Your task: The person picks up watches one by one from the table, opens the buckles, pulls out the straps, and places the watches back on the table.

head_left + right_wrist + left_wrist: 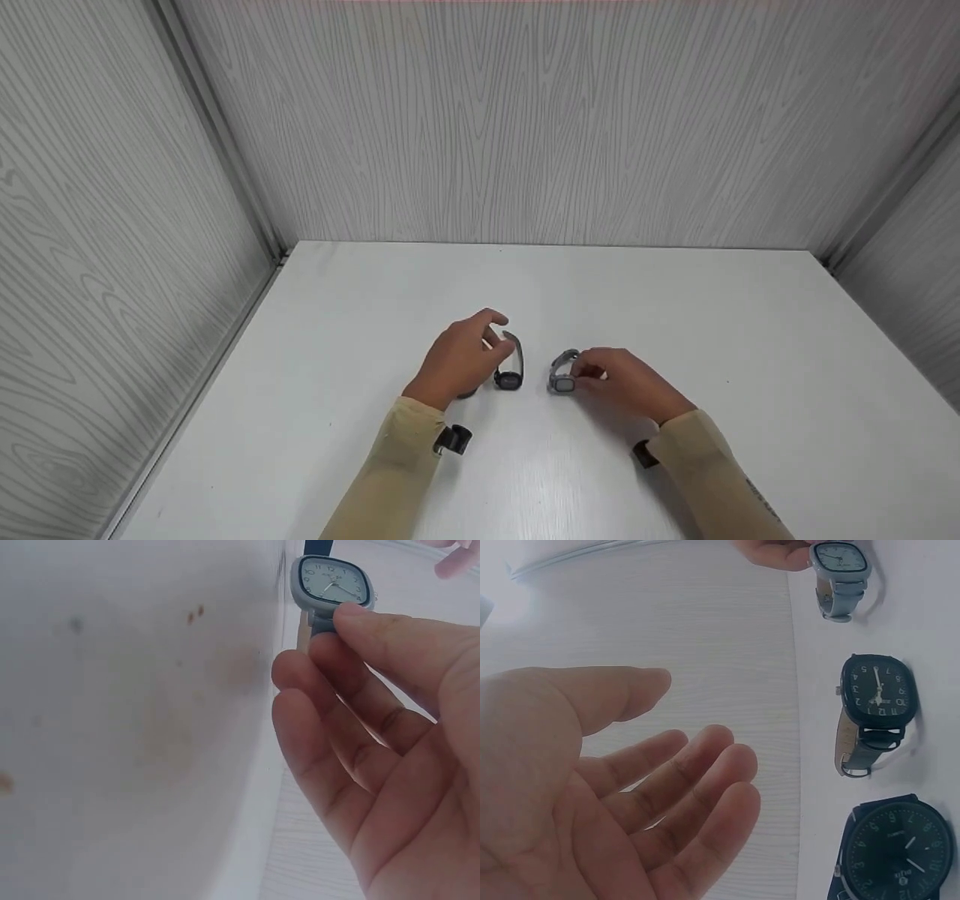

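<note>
My right hand (626, 381) pinches the strap of a grey wristwatch (562, 384) with a pale, rounded-square dial. The right wrist view shows the thumb and fingertips on that strap, just beside the watch case (334, 581). To its left on the table stands a black square-faced wristwatch (508, 380), its strap looped upward. My left hand (459, 358) hovers next to this black watch, holding nothing; its fingers (705, 787) are loosely bent in the left wrist view. A larger round black wristwatch (896, 851) completes the row, mostly hidden behind the left hand in the head view.
The watches stand on a white table (360, 300). Grey wood-grain panels rise behind it (480, 127) and at both sides. Dark clips sit at each wrist, over beige sleeves (390, 465).
</note>
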Tool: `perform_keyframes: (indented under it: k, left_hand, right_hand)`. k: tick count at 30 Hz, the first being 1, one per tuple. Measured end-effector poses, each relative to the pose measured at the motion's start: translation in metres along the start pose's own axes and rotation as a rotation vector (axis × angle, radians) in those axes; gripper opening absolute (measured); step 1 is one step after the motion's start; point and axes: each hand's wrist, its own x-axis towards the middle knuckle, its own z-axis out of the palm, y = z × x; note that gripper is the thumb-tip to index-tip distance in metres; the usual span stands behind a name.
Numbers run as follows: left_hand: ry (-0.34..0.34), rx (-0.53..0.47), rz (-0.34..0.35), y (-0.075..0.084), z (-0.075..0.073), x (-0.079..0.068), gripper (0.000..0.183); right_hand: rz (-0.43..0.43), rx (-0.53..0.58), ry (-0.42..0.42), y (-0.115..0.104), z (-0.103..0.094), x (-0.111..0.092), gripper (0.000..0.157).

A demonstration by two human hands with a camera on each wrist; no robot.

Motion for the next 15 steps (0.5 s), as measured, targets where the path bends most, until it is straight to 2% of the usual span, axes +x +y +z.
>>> perform_keyframes:
  k: [6, 15]
  left_hand:
    - [0.002, 0.005, -0.011, 0.0006, 0.0007, 0.0005, 0.042]
    - [-0.009, 0.006, -0.011, -0.0002, 0.0006, 0.0017, 0.043]
  right_hand:
    - [0.011, 0.006, 0.039, -0.0021, -0.002, 0.0004, 0.008]
    - [0.01, -0.001, 0.122, -0.0064, -0.0091, 0.0003, 0.011]
